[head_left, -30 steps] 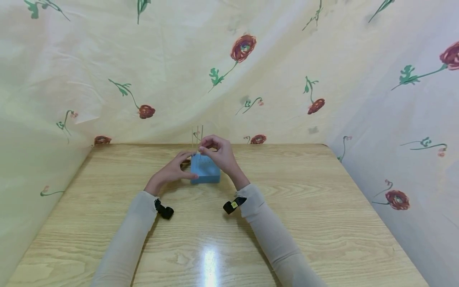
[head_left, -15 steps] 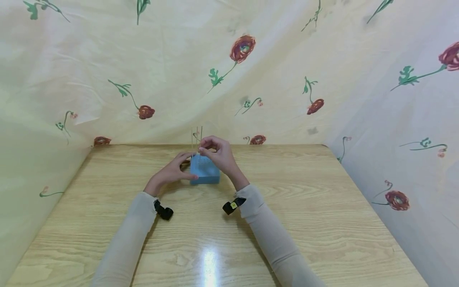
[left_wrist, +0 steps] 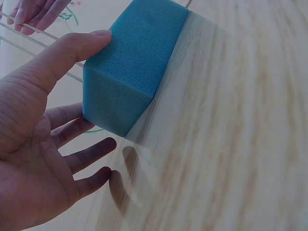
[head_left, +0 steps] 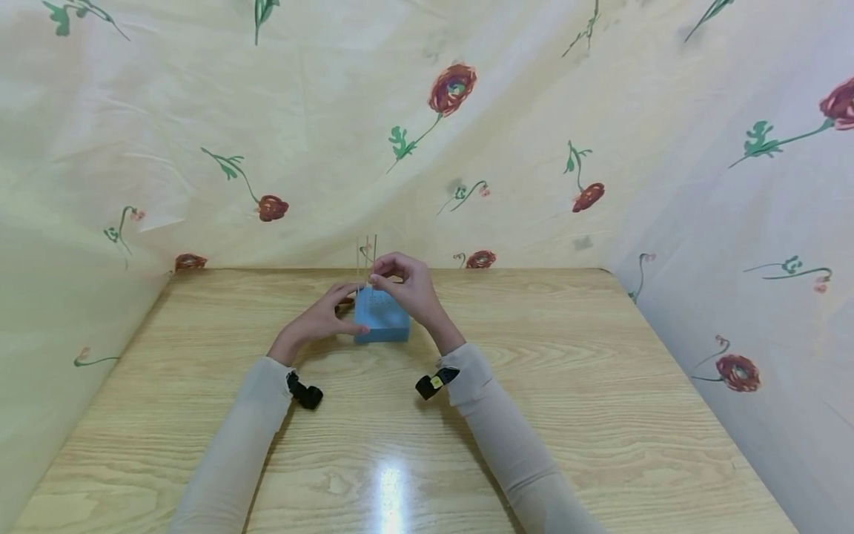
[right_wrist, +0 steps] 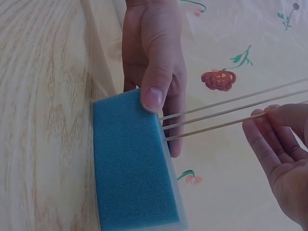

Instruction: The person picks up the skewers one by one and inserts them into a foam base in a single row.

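Note:
A blue foam block (head_left: 382, 315) with small holes in its top sits on the table. My left hand (head_left: 320, 315) holds it by the left end, thumb on the near face (left_wrist: 130, 43) and two fingers at the far side; the other fingers stay off it. Three thin wooden sticks stand in the block's top near that end. My right hand (head_left: 414, 289) pinches one wooden stick (right_wrist: 211, 128) between thumb and fingertips, partway up. The stick's lower end meets the block; how deep it goes is hidden. Beside it, the other two sticks (right_wrist: 216, 104) stand unheld.
Around the block spreads a wood-grain table (head_left: 567, 408). Flower-printed cloth (head_left: 333, 111) hangs behind the far edge and along both sides. Black straps with small cameras (head_left: 307, 393) sit on both wrists.
Hardly anything differs. Both hands, the foam block and the sticks keep their places, and the right hand still pinches the same stick.

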`<move>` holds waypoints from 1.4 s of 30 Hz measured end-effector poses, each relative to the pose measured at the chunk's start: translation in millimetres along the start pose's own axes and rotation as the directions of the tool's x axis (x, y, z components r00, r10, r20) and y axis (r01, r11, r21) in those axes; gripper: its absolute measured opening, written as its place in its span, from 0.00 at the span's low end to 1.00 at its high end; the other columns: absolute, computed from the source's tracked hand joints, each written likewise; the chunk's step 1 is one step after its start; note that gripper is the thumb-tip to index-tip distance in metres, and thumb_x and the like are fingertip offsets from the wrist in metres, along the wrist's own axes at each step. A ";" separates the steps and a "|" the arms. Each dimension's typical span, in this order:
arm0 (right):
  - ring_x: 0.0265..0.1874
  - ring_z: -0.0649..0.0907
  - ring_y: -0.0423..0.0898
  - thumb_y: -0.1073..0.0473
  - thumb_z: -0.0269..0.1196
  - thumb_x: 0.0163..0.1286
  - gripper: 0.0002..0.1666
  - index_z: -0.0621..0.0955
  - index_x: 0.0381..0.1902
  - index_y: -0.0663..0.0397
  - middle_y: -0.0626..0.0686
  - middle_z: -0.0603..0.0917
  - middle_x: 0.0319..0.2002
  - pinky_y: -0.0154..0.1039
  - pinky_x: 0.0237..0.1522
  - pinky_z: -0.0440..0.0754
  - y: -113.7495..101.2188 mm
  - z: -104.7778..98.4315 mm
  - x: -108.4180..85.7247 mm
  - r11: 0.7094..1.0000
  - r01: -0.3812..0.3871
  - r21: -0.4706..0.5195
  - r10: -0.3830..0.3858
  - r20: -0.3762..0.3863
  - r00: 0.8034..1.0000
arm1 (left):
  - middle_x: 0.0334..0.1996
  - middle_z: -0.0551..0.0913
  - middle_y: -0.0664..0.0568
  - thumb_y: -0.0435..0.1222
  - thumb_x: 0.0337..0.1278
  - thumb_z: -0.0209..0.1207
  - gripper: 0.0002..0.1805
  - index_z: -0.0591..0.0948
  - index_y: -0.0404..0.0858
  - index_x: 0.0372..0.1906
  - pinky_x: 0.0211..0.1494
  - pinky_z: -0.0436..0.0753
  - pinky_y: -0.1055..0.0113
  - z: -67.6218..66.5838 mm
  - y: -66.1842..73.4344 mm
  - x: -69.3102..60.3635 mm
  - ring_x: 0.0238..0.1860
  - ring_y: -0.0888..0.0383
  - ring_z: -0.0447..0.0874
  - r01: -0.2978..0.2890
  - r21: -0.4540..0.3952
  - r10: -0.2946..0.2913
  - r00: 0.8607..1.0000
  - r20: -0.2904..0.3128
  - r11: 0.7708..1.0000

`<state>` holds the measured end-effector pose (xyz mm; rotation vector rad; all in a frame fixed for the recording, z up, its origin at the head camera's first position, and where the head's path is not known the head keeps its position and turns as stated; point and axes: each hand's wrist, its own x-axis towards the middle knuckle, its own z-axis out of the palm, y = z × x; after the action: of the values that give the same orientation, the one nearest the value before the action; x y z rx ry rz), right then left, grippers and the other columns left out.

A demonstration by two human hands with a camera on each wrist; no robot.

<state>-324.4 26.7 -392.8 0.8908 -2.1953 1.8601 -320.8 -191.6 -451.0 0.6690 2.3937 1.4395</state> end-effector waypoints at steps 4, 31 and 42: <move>0.33 0.86 0.39 0.71 0.66 0.69 0.06 0.83 0.43 0.70 0.66 0.85 0.39 0.40 0.42 0.90 -1.1 -0.4 0.0 1.000 -0.003 -0.005 0.003 0.004 1.000 | 0.78 0.51 0.37 0.36 0.60 0.71 0.50 0.56 0.40 0.81 0.78 0.60 0.39 0.0 -0.1 0.1 0.77 0.34 0.56 -0.006 -0.005 0.006 1.000 0.002 1.000; 0.43 0.87 0.46 0.66 0.67 0.70 0.13 0.84 0.51 0.64 0.62 0.87 0.45 0.37 0.50 0.86 -17.0 -20.0 1.3 0.989 -0.113 -0.094 0.124 0.126 0.984 | 0.77 0.52 0.35 0.36 0.60 0.71 0.50 0.55 0.38 0.82 0.79 0.59 0.38 -0.5 1.4 -0.6 0.77 0.33 0.56 -0.019 0.003 0.019 1.000 0.006 1.000; 0.43 0.87 0.48 0.65 0.67 0.70 0.13 0.84 0.51 0.65 0.63 0.88 0.47 0.37 0.47 0.86 -32.5 -51.1 3.3 0.979 -0.147 -0.144 0.167 0.134 0.977 | 0.78 0.50 0.37 0.37 0.60 0.71 0.51 0.54 0.40 0.82 0.78 0.60 0.38 -0.7 1.7 0.5 0.77 0.33 0.56 -0.017 0.000 0.017 1.000 0.012 1.000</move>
<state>-324.3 71.2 -351.6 0.8759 -2.5126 1.7359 -321.1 -191.2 -449.2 0.6977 2.3852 1.4377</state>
